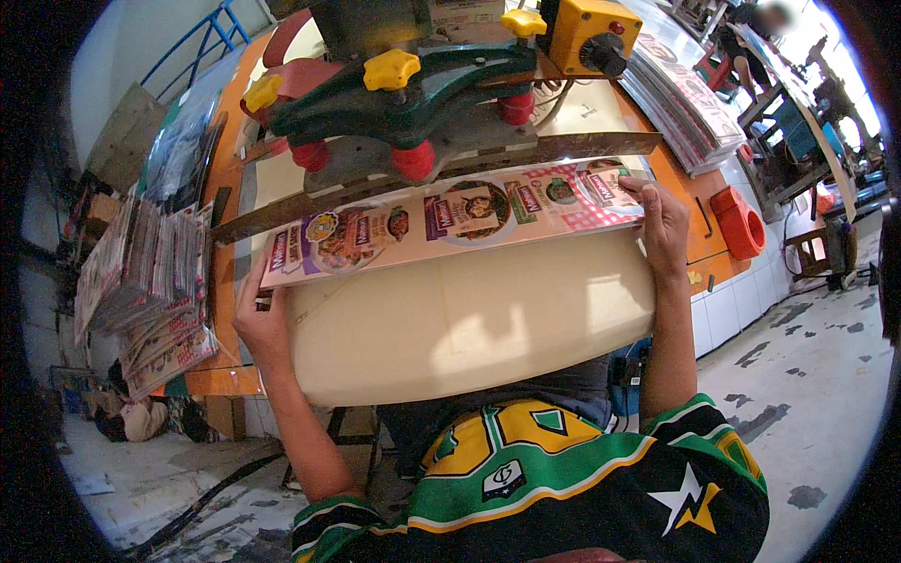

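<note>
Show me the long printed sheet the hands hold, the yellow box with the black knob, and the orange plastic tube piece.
Long printed sheet (450,225), head view, middle.
Yellow box with black knob (577,28), head view, top face.
Orange plastic tube piece (737,220), head view, side.

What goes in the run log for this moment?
left hand: holds printed sheet strip left end | right hand: holds right end | strip under cutter blade bar

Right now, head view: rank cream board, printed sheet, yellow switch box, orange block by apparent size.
1. Cream board
2. Printed sheet
3. Yellow switch box and orange block: look much alike, and the fisheye bends things near the rim, so no ranking between them.
</note>
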Demonstrator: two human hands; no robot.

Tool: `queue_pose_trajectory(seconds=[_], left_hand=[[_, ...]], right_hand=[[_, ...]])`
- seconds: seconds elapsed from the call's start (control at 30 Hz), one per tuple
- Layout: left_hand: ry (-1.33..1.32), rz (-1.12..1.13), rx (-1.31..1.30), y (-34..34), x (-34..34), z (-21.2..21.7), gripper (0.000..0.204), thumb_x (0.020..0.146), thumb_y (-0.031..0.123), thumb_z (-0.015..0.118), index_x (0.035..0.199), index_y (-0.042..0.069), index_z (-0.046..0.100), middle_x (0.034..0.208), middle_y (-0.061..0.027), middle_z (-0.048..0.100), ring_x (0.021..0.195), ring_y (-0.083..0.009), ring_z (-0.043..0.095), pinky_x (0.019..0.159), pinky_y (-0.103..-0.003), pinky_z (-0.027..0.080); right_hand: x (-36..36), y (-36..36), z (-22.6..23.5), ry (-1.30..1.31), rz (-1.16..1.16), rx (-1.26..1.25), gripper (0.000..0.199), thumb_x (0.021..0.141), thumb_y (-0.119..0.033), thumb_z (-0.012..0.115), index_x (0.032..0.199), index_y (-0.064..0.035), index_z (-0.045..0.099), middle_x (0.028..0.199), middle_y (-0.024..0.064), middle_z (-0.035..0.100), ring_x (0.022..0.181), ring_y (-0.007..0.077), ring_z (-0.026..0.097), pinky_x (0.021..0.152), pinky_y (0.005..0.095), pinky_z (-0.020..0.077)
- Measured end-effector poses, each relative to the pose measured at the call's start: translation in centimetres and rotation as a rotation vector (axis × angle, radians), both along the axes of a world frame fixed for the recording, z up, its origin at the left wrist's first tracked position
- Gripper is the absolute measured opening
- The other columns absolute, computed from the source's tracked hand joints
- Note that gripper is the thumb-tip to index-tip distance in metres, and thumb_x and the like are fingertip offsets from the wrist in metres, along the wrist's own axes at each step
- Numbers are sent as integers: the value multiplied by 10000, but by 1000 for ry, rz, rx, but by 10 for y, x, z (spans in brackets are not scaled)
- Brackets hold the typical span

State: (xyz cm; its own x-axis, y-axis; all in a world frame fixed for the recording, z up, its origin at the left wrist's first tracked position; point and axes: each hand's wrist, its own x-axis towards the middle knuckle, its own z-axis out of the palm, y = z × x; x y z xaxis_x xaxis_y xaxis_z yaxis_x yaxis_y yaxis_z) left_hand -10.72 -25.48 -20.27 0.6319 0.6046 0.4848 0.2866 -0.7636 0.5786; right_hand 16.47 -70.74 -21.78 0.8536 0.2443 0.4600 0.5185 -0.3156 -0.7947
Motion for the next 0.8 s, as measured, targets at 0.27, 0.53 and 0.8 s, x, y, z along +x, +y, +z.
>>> queue_pose_trajectory(seconds=[0.27, 0.53, 0.8], left_hand=[[15, 26, 16, 5, -2, -3, 439, 843, 68, 752, 1276, 69, 677, 1201, -136, 698, 1103, -272, 664, 912, -358, 516], [13, 31, 45, 11, -4, -8, 453, 815, 35, 766, 1260, 68, 688, 1165, -130, 715, 1084, -273, 675, 912, -358, 519], [17, 37, -36, 10, -5, -6, 455, 809, 46, 776, 1256, 66, 690, 1173, -134, 719, 1058, -252, 689, 902, -352, 521]], right_hand=[[-1, -1, 0, -49, -16, -36, 492, 1077, -341, 450, 1061, 72, 718, 1041, 170, 743, 944, 211, 702, 840, 312, 529], [2, -4, -4, -53, -22, -44, 505, 1079, -346, 443, 1052, 76, 717, 1042, 182, 742, 976, 228, 706, 876, 316, 527], [1, -6, -4, -46, -37, -59, 512, 1079, -362, 443, 1052, 65, 724, 1036, 170, 745, 944, 209, 704, 834, 303, 531]])
